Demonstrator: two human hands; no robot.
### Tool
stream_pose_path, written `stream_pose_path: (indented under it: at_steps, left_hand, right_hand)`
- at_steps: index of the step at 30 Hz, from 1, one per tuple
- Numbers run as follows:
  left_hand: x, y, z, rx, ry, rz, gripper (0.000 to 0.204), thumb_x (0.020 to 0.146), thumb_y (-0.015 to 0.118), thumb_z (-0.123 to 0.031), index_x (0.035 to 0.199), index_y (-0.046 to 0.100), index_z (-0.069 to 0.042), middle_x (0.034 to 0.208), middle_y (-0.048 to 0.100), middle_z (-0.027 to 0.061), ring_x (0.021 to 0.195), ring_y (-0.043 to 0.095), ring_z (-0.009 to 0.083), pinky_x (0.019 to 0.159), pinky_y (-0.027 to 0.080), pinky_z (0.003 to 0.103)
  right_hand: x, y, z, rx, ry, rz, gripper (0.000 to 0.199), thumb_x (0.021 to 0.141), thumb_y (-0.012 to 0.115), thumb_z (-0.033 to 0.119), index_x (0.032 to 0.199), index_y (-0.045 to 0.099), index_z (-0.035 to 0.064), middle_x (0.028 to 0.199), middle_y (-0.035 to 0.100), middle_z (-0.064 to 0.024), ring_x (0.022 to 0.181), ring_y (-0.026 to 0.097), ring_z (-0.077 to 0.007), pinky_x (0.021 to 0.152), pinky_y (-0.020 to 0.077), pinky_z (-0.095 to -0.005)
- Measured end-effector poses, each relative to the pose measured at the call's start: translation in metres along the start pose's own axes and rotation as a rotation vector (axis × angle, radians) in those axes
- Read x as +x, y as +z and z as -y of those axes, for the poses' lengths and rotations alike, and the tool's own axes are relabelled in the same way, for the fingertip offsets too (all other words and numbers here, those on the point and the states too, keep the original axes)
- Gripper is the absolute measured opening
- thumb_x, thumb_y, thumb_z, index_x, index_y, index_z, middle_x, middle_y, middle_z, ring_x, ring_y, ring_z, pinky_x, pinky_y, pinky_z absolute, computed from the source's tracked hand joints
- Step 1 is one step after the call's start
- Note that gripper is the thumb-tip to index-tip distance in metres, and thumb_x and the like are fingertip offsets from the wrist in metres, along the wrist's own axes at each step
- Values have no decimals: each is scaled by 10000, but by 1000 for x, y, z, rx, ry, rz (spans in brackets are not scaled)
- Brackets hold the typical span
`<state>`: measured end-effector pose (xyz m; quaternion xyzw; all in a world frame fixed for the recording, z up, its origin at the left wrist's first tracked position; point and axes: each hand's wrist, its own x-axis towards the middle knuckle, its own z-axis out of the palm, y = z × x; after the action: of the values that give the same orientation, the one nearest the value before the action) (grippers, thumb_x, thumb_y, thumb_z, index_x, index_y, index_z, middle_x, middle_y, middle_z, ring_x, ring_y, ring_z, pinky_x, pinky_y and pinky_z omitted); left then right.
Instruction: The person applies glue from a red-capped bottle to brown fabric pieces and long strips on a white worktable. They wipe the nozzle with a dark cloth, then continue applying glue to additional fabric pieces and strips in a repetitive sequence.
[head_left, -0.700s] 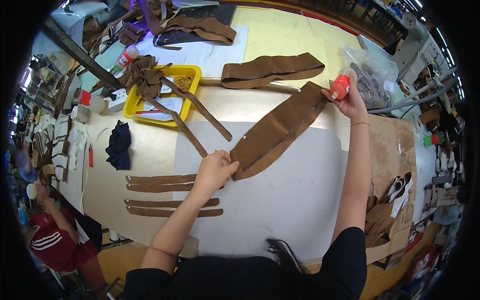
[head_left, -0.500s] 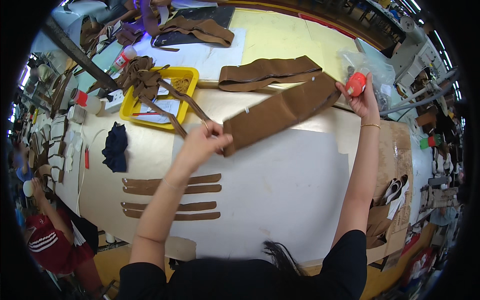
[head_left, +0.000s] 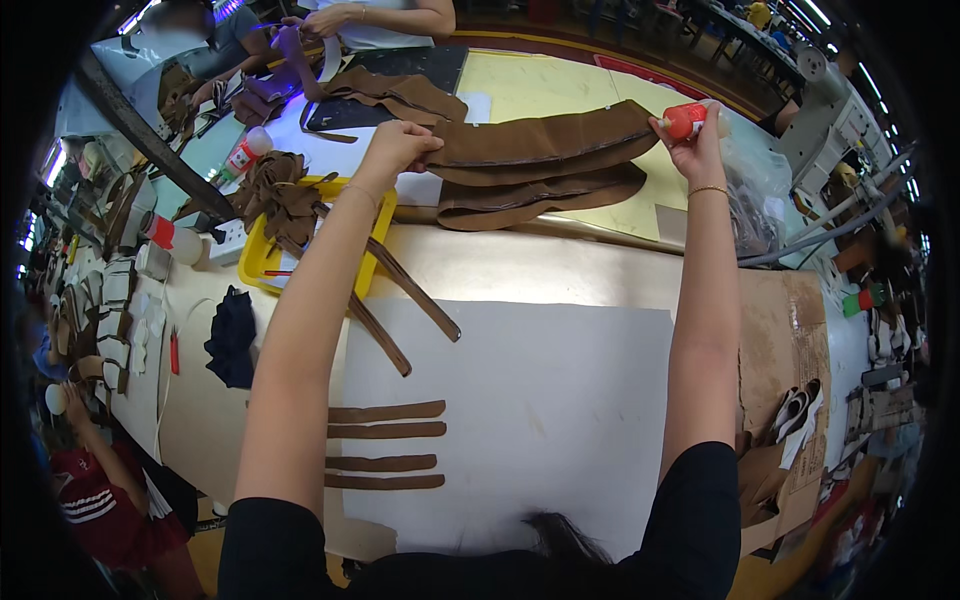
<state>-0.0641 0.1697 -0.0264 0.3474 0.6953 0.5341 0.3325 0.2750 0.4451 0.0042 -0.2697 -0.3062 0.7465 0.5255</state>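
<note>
A wide brown fabric band [head_left: 545,142] is stretched between my hands over the far part of the table. My left hand [head_left: 398,152] pinches its left end with fingertips and thumb. At its right end, my right hand [head_left: 697,150] grips the band's corner while also holding a red squeeze bottle [head_left: 684,121], nozzle pointing left. Just below the raised band, a second wide brown band [head_left: 540,203] lies folded on the table. Several narrow brown strips [head_left: 390,411] lie in rows on the grey sheet [head_left: 540,400], partly hidden by my left forearm.
A yellow tray [head_left: 250,250] holds bunched brown straps [head_left: 275,190], two trailing onto the sheet. Dark blue cloth [head_left: 231,338] and a red pen [head_left: 174,352] lie left. A clear plastic bag [head_left: 750,205] and cardboard [head_left: 790,330] are at right. Another person's hands [head_left: 325,20] work across the table.
Both hands have moved away from me, the left one most, carrying the band from over the grey sheet to above the folded band. The band now hangs nearly level. The bottle has turned sideways.
</note>
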Motion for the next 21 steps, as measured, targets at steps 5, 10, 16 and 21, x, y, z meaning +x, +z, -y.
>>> stream_pose_path:
  at_steps: [5, 10, 16, 21]
  left_hand:
    - [29, 13, 23, 244, -28, -53, 310, 730, 749, -143, 962, 652, 38, 748, 657, 103, 565, 611, 150, 519, 509, 261]
    - [25, 4, 23, 646, 253, -255, 473, 733, 748, -270, 1098, 640, 11, 957, 671, 170, 815, 663, 204, 749, 520, 299]
    - [-72, -42, -41, 361, 267, -96, 506, 790, 720, -228, 1248, 561, -84, 999, 630, 95, 864, 594, 133, 710, 475, 248]
    - [-180, -123, -22, 71, 216, -195, 176, 830, 693, -100, 924, 581, -2, 780, 623, 48, 623, 579, 71, 540, 457, 196]
  right_hand:
    - [18, -6, -28, -34, -17, 9, 776, 826, 552, 628, 1248, 329, 17, 1191, 447, -220, 1041, 538, -405, 853, 529, -562]
    - [-8, 4, -47, 83, 128, -56, 819, 832, 499, 668, 1278, 320, 6, 1196, 423, -268, 1107, 477, -498, 948, 449, -586]
    - [-78, -20, -23, 108, 147, 121, 869, 826, 414, 727, 1286, 318, -4, 1322, 381, -289, 1212, 437, -453, 1021, 401, -524]
    - [-171, -53, -18, 100, 314, 16, 807, 794, 474, 731, 1239, 454, 58, 1302, 468, -245, 1209, 475, -363, 1020, 404, -461]
